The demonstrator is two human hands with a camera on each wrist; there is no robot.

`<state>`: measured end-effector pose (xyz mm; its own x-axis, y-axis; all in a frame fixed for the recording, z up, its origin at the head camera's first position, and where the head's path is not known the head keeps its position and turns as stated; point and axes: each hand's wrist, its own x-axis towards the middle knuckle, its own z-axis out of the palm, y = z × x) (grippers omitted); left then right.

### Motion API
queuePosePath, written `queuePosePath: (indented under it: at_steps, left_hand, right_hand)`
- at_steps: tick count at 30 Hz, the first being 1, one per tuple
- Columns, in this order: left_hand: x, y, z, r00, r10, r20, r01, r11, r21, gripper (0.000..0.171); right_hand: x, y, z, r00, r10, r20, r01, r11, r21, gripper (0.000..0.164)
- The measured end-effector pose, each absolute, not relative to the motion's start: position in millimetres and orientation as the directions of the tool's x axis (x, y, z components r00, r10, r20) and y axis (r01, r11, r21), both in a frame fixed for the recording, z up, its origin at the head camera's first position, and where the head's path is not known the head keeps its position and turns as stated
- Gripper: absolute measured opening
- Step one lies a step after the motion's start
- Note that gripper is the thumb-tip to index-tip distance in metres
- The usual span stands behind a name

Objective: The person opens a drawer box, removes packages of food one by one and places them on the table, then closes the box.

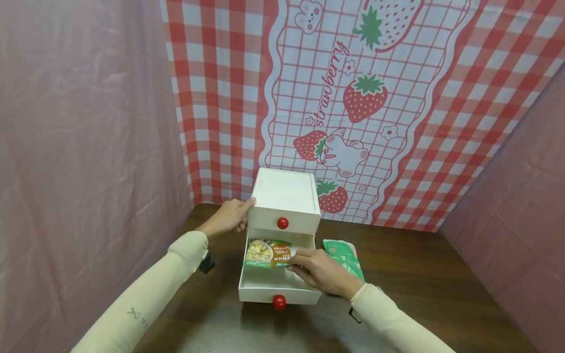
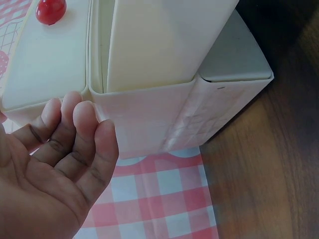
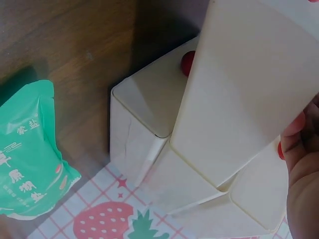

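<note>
A white drawer unit (image 1: 286, 189) stands on the wooden table with its middle drawer (image 1: 260, 294) pulled out. Inside that drawer lies an orange-and-green food packet (image 1: 268, 252) with a picture of a dish on it. My right hand (image 1: 324, 272) reaches over the drawer's right wall and pinches the packet's right end; its fingertips are partly hidden. My left hand (image 1: 229, 215) rests at the unit's upper left side, thumb at the top edge. In the left wrist view its loosely bent fingers (image 2: 85, 122) lie against the side wall.
A green printed pouch (image 1: 344, 257) lies on the table right of the unit. Red round knobs mark the top drawer (image 1: 265, 218) and the other drawers. A strawberry-patterned checked cloth (image 1: 225, 98) hangs behind, with pink curtains (image 1: 88, 147) at both sides.
</note>
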<state>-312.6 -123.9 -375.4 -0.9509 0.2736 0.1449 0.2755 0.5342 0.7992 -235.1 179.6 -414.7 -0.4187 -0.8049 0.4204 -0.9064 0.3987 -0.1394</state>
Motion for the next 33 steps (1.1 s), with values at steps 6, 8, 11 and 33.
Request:
queuePosePath:
  at_steps: [6,8,11,33]
  left_hand:
    - [-313,-125,-377,-0.948,0.283,0.148,0.285,0.537,0.794,0.078]
    - [-314,-125,-378,-0.948,0.283,0.147,0.283,0.538,0.794,0.079]
    - [-314,-125,-378,-0.948,0.283,0.146,0.283,0.539,0.794,0.078]
    - [-315,-125,-377,-0.951,0.276,0.14,0.276,0.553,0.786,0.078]
  right_hand:
    - [-236,180,-412,-0.368,-0.798,0.476,-0.926,0.36,-0.113,0.007]
    - [-236,180,-410,-0.349,-0.791,0.502,-0.932,0.349,-0.098,0.008]
    - [-236,181,-407,-0.338,-0.773,0.537,-0.933,0.348,-0.086,0.008]
    - [-236,184,-387,-0.374,-0.693,0.616,-0.919,0.366,-0.147,0.015]
